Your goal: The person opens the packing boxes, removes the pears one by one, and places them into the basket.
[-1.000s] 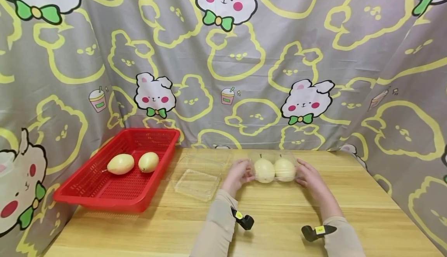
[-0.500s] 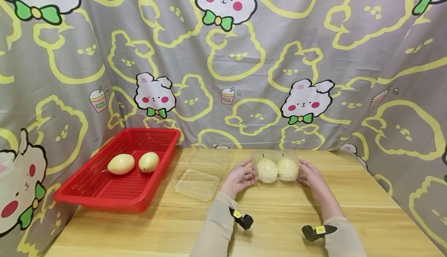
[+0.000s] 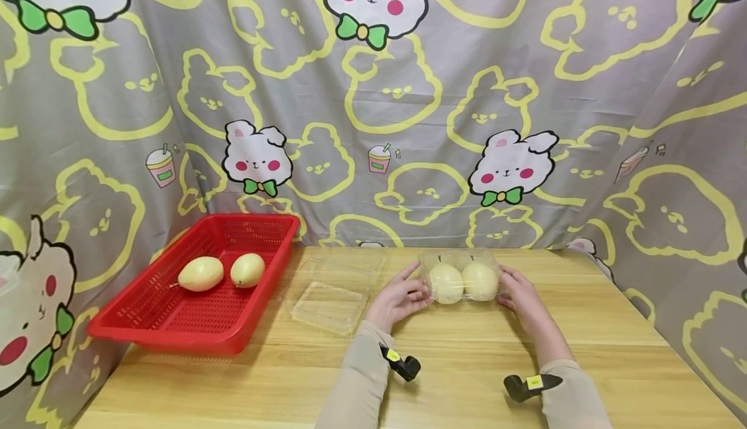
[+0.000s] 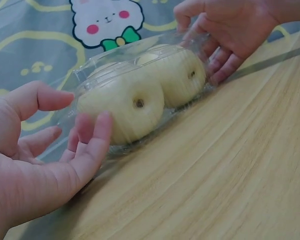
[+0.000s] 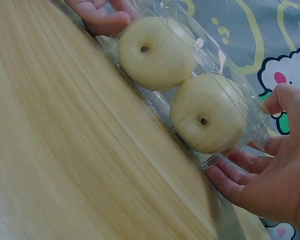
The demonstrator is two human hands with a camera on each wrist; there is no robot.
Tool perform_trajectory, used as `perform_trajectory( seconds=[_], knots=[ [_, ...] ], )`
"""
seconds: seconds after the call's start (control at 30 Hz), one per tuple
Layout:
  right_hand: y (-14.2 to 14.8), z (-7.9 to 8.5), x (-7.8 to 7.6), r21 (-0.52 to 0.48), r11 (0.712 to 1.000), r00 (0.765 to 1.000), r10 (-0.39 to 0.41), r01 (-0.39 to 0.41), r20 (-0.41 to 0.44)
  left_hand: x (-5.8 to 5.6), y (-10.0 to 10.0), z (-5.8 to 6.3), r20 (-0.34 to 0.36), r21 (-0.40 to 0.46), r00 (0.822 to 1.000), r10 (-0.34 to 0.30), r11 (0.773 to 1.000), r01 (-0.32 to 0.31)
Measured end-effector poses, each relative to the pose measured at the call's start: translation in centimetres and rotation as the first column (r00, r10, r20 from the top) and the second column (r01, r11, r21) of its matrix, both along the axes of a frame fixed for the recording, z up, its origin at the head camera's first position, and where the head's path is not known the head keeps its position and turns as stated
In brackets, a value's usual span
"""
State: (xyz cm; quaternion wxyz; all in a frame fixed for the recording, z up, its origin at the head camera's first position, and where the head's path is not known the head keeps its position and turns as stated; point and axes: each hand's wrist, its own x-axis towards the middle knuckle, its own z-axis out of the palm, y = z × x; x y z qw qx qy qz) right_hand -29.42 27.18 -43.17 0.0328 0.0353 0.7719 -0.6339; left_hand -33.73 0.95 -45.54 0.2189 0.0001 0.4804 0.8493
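Note:
Two pale yellow pears, a left pear (image 3: 446,284) and a right pear (image 3: 481,282), sit side by side inside a clear plastic clamshell box (image 3: 460,258) at the back of the table. My left hand (image 3: 399,296) holds the box's left end; in the left wrist view its thumb (image 4: 55,96) is up at the lid and the fingers curl in at the front. My right hand (image 3: 523,294) holds the other end, with fingers (image 5: 230,181) low at the bottom edge and the thumb near the lid in the right wrist view.
Left of the hands lies an open clear plastic box (image 3: 329,307) on the wooden table (image 3: 461,364). A red basket (image 3: 169,339) stands at the far left with two more pears, one on its left (image 3: 201,274) and one on its right (image 3: 248,270). A patterned curtain (image 3: 327,212) hangs behind.
The box of pears has shifted slightly to the right between both hands, mostly in the first half second. The basket and the open box stay put.

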Motion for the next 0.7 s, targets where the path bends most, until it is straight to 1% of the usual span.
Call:
perform_trajectory(
  seconds=[0.1, 0.2, 0.33, 0.57, 0.7],
  knots=[
    [-0.06, 0.08, -0.02, 0.002, 1.0, 1.0, -0.003, 0.003, -0.002, -0.04, -0.11, -0.07, -0.013, -0.003, 1.0, 0.001, 1.0, -0.001],
    [-0.16, 0.18, -0.01, 0.004, 1.0, 1.0, -0.005, 0.005, -0.004, -0.03, -0.25, -0.09, -0.044, -0.035, 0.999, -0.004, 0.999, 0.002],
    [-0.26, 0.2, 0.02, 0.004, 1.0, 1.0, -0.001, 0.001, -0.008, -0.08, -0.41, -0.08, -0.073, -0.086, 0.997, -0.027, 0.996, 0.021],
    [-0.2, 0.09, -0.07, -0.017, 1.0, 1.0, -0.003, 0.004, 0.001, -0.29, -0.58, -0.14, -0.1, -0.17, 0.993, -0.056, 0.985, 0.038],
    [-0.13, 0.35, 0.07, -0.039, 0.999, 1.0, -0.001, 0.001, 0.0, -0.4, -0.62, -0.24, -0.105, -0.181, 0.992, -0.074, 0.982, 0.055]
  ],
)
